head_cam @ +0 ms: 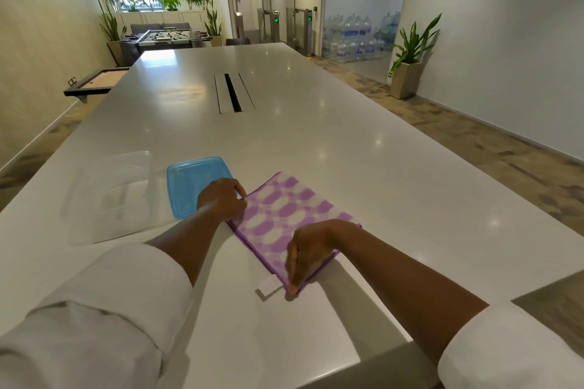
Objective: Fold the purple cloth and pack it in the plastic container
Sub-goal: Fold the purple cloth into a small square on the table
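The purple cloth, patterned purple and white with a purple hem, lies folded flat into a rectangle on the white table. My left hand pinches its left edge near the far corner. My right hand grips the near corner, fingers curled over the hem. The clear plastic container stands open to the left of the cloth. Its blue lid lies flat between the container and the cloth, partly under my left hand.
A small white tag sticks out beside the cloth's near corner. A cable slot runs along the table's middle. The table's near edge is close to my forearms. Potted plants and stacked water bottles stand by the walls.
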The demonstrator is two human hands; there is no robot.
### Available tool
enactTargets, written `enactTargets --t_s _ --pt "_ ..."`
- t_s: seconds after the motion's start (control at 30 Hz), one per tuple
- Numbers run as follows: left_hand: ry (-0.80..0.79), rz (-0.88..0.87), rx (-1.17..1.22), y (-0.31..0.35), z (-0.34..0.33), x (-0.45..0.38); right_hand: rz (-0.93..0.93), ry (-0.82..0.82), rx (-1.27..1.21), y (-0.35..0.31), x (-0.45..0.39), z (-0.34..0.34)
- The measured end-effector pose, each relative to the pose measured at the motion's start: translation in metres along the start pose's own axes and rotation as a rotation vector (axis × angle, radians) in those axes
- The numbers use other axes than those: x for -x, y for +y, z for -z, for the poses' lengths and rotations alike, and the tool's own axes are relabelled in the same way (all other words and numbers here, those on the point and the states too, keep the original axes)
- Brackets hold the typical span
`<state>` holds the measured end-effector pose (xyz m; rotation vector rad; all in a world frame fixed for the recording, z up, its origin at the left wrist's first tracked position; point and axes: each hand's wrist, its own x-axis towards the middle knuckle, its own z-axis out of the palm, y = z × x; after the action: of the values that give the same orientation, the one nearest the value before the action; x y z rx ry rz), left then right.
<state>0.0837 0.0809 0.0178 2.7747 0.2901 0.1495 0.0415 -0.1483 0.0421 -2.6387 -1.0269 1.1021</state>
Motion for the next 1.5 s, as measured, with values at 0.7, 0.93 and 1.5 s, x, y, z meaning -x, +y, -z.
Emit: enactTargets --t_s 0.7,0.93,1.5 --pt "-0.070 -0.302 -0.011 0.060 -0.070 0.028 -0.266 0.746 -0.095 0.091 0.003 0.000" --pt "-0.173 -0.330 -0.129 0.061 -0.074 0.026 -0.382 0.630 -0.062 0.091 0.007 -0.004" --pt "-0.417 -0.396 0.101 0.072 -0.038 0.019 -0.208 0.210 -0.049 0.063 0.019 0.023"
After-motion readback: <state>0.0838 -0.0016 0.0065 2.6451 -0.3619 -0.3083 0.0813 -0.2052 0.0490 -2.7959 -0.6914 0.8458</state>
